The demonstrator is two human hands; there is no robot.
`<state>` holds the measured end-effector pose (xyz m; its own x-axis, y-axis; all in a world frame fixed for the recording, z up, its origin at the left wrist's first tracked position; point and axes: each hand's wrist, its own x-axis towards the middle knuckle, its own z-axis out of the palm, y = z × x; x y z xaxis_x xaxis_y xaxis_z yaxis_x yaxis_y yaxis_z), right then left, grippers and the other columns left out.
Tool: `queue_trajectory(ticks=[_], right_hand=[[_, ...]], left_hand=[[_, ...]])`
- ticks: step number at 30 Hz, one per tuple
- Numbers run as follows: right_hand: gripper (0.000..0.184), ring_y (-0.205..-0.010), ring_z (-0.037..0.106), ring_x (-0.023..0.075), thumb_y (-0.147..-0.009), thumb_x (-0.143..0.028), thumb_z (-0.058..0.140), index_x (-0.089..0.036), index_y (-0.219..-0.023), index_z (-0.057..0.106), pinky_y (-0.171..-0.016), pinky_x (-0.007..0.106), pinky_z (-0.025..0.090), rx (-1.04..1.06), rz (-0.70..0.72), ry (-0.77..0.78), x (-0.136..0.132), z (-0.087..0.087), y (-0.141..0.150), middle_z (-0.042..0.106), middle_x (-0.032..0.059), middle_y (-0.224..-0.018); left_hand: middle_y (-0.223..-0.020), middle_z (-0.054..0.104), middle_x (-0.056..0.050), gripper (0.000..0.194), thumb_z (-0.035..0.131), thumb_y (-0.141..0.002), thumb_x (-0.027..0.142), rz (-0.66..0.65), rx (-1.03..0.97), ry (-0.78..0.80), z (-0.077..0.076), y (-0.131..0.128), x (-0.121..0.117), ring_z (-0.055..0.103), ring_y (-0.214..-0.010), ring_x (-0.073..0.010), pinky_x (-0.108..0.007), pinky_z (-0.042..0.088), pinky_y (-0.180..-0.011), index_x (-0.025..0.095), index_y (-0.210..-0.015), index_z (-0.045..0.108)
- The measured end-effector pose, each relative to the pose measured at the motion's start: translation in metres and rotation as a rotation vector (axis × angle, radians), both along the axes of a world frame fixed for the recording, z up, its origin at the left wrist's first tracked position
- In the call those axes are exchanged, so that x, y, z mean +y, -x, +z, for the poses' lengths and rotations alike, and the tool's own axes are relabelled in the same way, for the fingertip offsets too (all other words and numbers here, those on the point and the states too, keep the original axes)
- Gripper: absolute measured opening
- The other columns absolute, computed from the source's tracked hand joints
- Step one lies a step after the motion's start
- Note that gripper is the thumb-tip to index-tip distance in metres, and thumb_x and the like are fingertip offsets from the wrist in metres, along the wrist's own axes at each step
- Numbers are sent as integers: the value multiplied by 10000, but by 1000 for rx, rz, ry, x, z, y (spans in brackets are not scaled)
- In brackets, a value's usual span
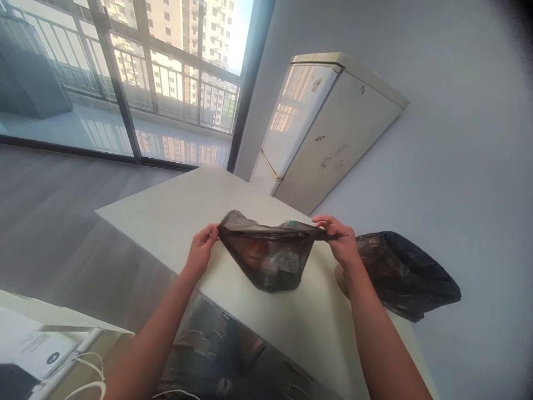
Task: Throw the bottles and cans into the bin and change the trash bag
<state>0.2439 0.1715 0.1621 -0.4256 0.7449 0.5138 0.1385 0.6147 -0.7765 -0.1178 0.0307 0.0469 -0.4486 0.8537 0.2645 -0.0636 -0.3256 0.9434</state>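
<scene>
Between my two hands a dark, see-through plastic bag is stretched wide by its top edge, over the white table. My left hand pinches the bag's left corner. At the opposite corner, my right hand grips the gathered rim between thumb and fingers. Reddish and pale items show dimly through the bag's side; their kind cannot be made out. Just right of my right forearm lies a second black plastic bag, bulging, against the wall.
A white fridge stands beyond the table, beside the wall. Sliding glass doors lead to a railed balcony at the back left. At the lower left are a white box and a white cable.
</scene>
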Motion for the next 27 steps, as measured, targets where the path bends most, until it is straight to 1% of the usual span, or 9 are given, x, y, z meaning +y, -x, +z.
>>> queue_trajectory(ticks=[4,7,10,12,15,18,20,24,27], right_hand=[[363,-675,594,212,-713,-362,830,-234,-633,500,-638,335,460,131,31,203,7,-3,10,693,29,-750],[116,-736,622,230,-830,-338,724,-236,-774,724,-684,362,475,-232,203,106,15,20,20,710,50,-788],[237,-820,632,247,-902,-252,569,-241,-794,781,-804,421,495,-573,292,-131,14,53,30,718,75,-855],[248,-887,637,260,-885,-204,543,-250,-746,743,-883,464,498,-595,254,-273,4,67,38,725,80,-934],[228,-1023,662,298,-886,-219,587,-258,-675,662,-1001,550,490,-438,323,-338,-23,68,46,743,80,-1033],[267,-794,670,267,-915,-292,608,-268,-649,609,-885,527,548,-303,435,-236,-45,53,50,713,59,-786],[298,-636,599,222,-928,-298,559,-265,-634,587,-710,429,536,-340,443,-164,-52,47,51,638,39,-657],[229,-615,537,177,-909,-218,479,-240,-800,679,-618,322,430,-625,464,-172,-61,53,42,634,27,-711],[242,-681,585,186,-972,-241,471,-235,-990,712,-664,318,420,-899,402,-192,-74,57,22,703,40,-832]], left_hand=[[-876,654,-37,383,668,-889,573,12,-262,45,-14,2,-10,593,-810,-175,-308,521,-800,191,-883,646],[-883,663,-49,321,631,-871,507,87,-228,136,-25,15,-15,606,-799,-184,-307,532,-754,189,-912,643],[-892,664,-54,241,633,-837,422,177,-189,186,-32,26,-20,607,-814,-199,-320,538,-771,191,-905,643],[-971,661,-62,205,661,-833,357,336,-42,199,-28,25,-28,620,-895,-224,-361,547,-856,200,-964,658],[-1224,634,-109,228,628,-919,269,517,438,81,-5,6,-46,605,-1185,-284,-461,507,-1056,227,-1141,665],[-1449,588,-125,370,568,-1004,249,74,835,-158,20,-24,-52,535,-1386,-281,-476,445,-1174,257,-1372,587],[-1449,610,-133,459,563,-1023,272,-165,979,-161,24,-40,-43,570,-1355,-288,-484,463,-1150,255,-1478,514],[-1073,725,-116,289,484,-1052,268,-318,1101,-83,4,-46,-24,696,-1017,-259,-414,538,-927,229,-1261,680],[-930,691,-89,300,444,-1069,287,-354,1110,-117,-10,-41,-30,683,-885,-216,-336,521,-812,227,-1045,737]])
